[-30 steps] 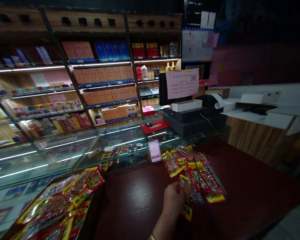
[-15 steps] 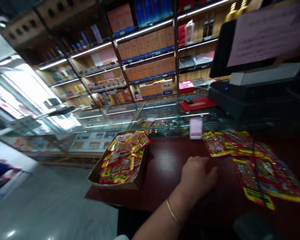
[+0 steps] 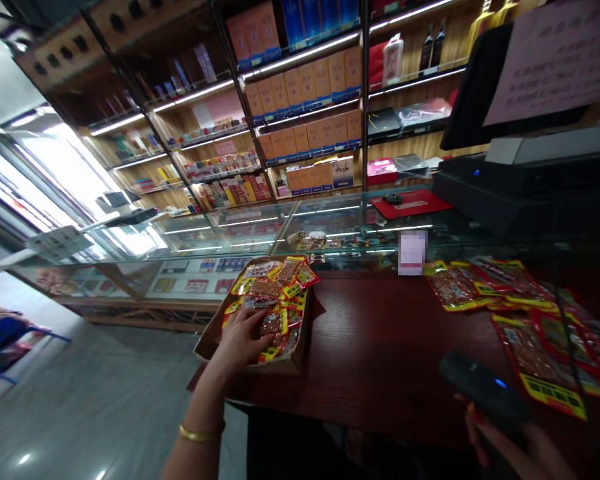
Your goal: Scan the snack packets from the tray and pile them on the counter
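My left hand [image 3: 241, 339], a gold bangle on its wrist, lies over an open cardboard box [image 3: 303, 343] on the counter. Its fingers are spread across the red-and-yellow snack packets [image 3: 265, 288] inside and appear to touch them. At the lower right, my right hand [image 3: 513, 440] is wrapped around a dark handheld barcode scanner [image 3: 480, 383] with a blue light on top. To the scanner's right lies a loose snack packet [image 3: 530, 357] with a yellow band, and more packets overlap beyond it.
The dark red wooden counter [image 3: 360, 347] meets a glass display case [image 3: 330, 220] at the back. A monitor [image 3: 473, 87] stands at the upper right above a black base. A thin dark cable [image 3: 565, 320] hangs in front of the packets. Shelves of boxes [image 3: 305, 83] line the wall.
My left hand has moved left from over the bare counter to the packets in the box. My right hand has come into view with the scanner, which has risen from the bottom edge.
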A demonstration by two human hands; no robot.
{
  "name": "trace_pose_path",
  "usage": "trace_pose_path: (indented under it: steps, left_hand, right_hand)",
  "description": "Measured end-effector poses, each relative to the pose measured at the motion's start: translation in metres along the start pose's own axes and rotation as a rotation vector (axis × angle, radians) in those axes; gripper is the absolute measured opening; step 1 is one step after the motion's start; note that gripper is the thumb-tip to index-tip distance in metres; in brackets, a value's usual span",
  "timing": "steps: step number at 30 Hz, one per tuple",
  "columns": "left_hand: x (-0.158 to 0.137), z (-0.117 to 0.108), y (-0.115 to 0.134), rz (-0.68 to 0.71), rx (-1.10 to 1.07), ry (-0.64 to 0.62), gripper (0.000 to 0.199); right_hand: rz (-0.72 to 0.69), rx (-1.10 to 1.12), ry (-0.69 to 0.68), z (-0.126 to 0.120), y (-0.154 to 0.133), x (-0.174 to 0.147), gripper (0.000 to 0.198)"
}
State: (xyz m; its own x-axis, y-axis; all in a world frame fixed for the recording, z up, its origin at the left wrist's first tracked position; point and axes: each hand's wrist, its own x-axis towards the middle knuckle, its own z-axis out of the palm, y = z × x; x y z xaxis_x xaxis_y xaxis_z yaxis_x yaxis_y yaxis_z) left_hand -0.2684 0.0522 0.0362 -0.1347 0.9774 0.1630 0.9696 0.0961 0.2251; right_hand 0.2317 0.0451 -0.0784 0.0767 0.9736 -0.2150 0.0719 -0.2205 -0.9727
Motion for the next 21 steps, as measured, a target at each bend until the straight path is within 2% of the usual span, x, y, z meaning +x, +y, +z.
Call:
trace_pose_path:
  steps: [4,8,14,21]
  left_hand:
    - [0.005,0.002,0.004,-0.024,0.044,-0.003,0.052]
    - [0.011,-0.002,0.008,-0.051,0.088,-0.026,0.043]
    - [0.016,-0.005,0.018,-0.109,0.096,-0.040,0.068]
    - [0.021,-0.005,0.019,-0.126,0.117,-0.036,0.063]
  right_hand:
    - [0.002,0.135,-0.142,0.000,-0.007,-0.003,0.057]
    - [0.002,0.196,-0.175,0.001,-0.015,-0.004,0.053]
    - [-0.069,0.149,-0.291,0.005,-0.024,-0.006,0.057]
    - [-0.099,0.119,-0.355,0.003,-0.024,-0.001,0.051]
